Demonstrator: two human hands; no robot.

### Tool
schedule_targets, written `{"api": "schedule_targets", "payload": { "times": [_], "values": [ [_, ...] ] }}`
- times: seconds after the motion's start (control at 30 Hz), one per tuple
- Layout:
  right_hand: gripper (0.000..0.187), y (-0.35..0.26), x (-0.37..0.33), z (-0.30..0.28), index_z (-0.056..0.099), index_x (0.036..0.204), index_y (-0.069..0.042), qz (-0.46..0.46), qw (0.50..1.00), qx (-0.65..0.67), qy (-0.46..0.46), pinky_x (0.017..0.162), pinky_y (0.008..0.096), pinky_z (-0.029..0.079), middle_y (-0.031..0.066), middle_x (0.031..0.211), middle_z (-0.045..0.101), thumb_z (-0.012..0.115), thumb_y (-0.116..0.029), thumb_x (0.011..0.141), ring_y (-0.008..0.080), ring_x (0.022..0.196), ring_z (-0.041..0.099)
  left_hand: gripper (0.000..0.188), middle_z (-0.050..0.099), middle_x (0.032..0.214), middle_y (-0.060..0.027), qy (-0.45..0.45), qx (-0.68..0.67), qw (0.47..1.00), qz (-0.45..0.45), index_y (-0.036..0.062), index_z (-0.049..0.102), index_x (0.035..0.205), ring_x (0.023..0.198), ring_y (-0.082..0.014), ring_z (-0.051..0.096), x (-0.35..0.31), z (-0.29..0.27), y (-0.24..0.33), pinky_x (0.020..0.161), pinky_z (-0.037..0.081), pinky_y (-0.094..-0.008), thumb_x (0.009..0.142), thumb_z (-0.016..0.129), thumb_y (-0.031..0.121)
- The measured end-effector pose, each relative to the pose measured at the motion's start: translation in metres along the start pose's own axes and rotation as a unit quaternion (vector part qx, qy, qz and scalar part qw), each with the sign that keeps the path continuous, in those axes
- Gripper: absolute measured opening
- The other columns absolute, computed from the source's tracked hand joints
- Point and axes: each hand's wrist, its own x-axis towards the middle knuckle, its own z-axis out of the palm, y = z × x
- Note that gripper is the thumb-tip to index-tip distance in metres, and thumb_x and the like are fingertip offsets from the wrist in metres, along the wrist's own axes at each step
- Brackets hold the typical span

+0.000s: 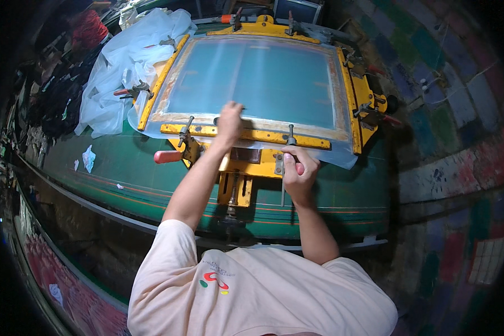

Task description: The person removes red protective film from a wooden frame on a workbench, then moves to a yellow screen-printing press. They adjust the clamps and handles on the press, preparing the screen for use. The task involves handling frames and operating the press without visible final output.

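A mesh screen in a rectangular frame lies flat, with yellow metal bars along its sides. My left hand is closed over the frame's near edge, with a small dark bit showing beside its fingers. What it holds is hidden. At the near bar, my right hand is wrapped round the red handle of a toggle clamp. A thin metal rod points down beside that hand; I cannot tell whether the hand holds it. Another toggle clamp with a red handle stands left of my hands.
The frame rests over a long green table. Crumpled clear plastic sheeting covers its left part, near dark cloth. More toggle clamps sit round the frame. A paint-marked floor is at the right.
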Motion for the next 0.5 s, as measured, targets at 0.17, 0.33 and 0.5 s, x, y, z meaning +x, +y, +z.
{"api": "schedule_targets", "payload": {
  "times": [0.17, 0.33, 0.5],
  "values": [
    [0.013, -0.001, -0.002, 0.001, 0.069, 0.088, 0.002, 0.050, 0.999, 0.015, -0.013, 0.068, 0.0307, 0.049, 0.0121, 0.077, 0.068, 0.058, -0.004, 0.086, 0.0209, 0.069, 0.065, 0.015, 0.064, 0.097, -0.0238, -0.051, 0.189, 0.978, -0.073, -0.0006, 0.072, 0.091, 0.091, -0.0408, 0.065, -0.005, -0.037, -0.054, 0.082, 0.054, -0.0487, 0.080, 0.062, 0.001],
    [0.013, 0.001, -0.003, 0.000, 0.069, 0.088, 0.003, 0.038, 0.999, 0.026, -0.014, 0.068, 0.0297, 0.048, 0.0119, 0.077, 0.068, 0.058, -0.003, 0.085, 0.0196, 0.070, 0.064, 0.011, 0.067, 0.092, -0.0263, -0.072, 0.119, 0.987, -0.083, -0.0029, 0.072, 0.082, 0.089, -0.0459, 0.066, -0.006, -0.022, -0.076, 0.082, 0.054, -0.0520, 0.076, 0.064, 0.002],
    [0.013, 0.002, -0.002, 0.001, 0.069, 0.089, 0.003, 0.026, 1.000, 0.016, -0.007, 0.065, 0.0304, 0.048, 0.0115, 0.075, 0.067, 0.057, -0.003, 0.086, 0.0194, 0.067, 0.064, 0.016, 0.066, 0.092, -0.0287, -0.092, 0.063, 0.990, -0.089, -0.0059, 0.069, 0.090, 0.086, -0.0468, 0.066, 0.001, -0.027, -0.073, 0.081, 0.053, -0.0506, 0.075, 0.067, 0.001]
  ]
}}
